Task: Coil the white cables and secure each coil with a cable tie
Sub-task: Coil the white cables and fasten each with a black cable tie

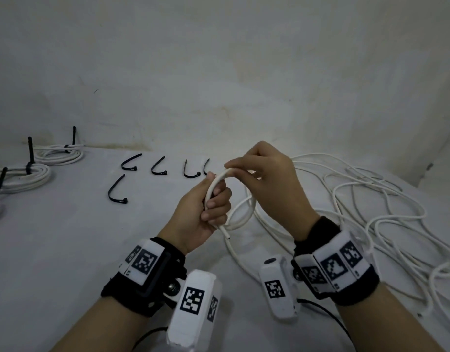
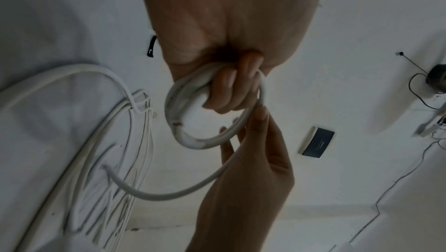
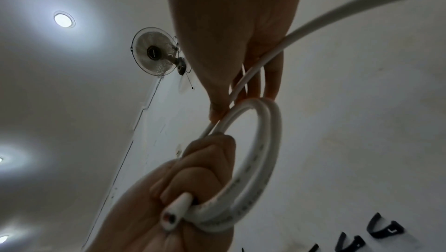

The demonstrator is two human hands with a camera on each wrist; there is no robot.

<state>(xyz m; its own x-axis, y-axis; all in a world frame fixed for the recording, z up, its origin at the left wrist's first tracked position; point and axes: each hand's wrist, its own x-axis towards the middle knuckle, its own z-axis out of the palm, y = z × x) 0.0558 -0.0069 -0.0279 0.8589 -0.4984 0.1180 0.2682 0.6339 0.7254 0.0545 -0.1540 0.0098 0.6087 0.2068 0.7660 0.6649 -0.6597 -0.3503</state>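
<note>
Tied coils [image 1: 28, 171]: three, far left on the bench [image 1: 66, 250].
Cable ties [image 1: 158, 168]: loose, beside them.
Left hand [image 1: 203, 214]: fist clamped round white cable [image 1: 216, 184] loops.
Right hand [image 1: 267, 174]: pinching that cable.
Loose cable [image 1: 371, 212]: sprawled right.

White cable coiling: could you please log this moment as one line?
left hand: grips small coil | right hand: pinches white cable | cable ties: loose on table
</note>
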